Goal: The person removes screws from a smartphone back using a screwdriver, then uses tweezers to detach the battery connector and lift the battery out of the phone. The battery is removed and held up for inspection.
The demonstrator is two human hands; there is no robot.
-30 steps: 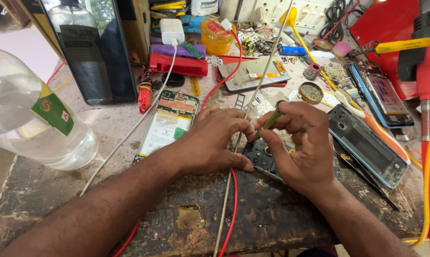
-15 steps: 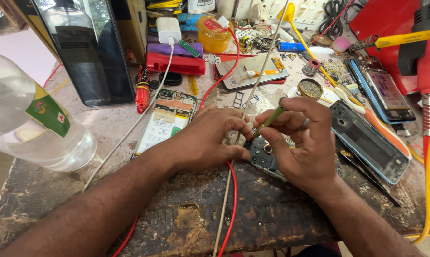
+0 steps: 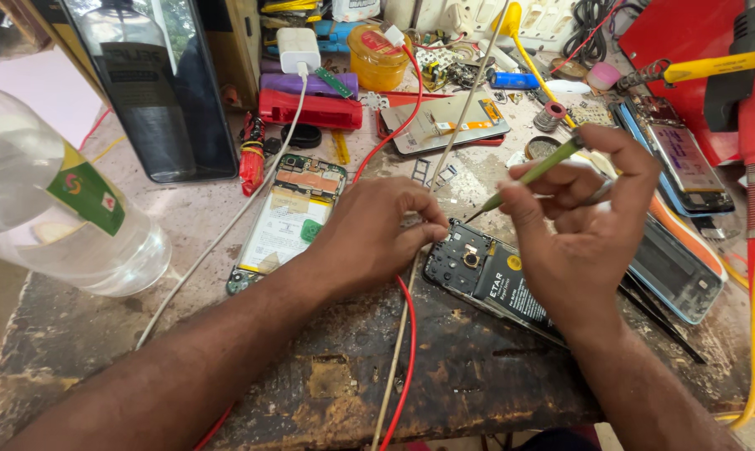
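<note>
Opened phone [image 3: 487, 271] lies flat on the worn bench [image 3: 327, 376], just under both your hands, its insides facing up for access. Your left hand [image 3: 377, 234] curls down, fingertips pinched at its upper edge, pinning it steady. Your right hand [image 3: 590, 221] arches above it, thumb and fingers pinching a green-handled tool [image 3: 534, 173], tip angled down towards the board.
</note>
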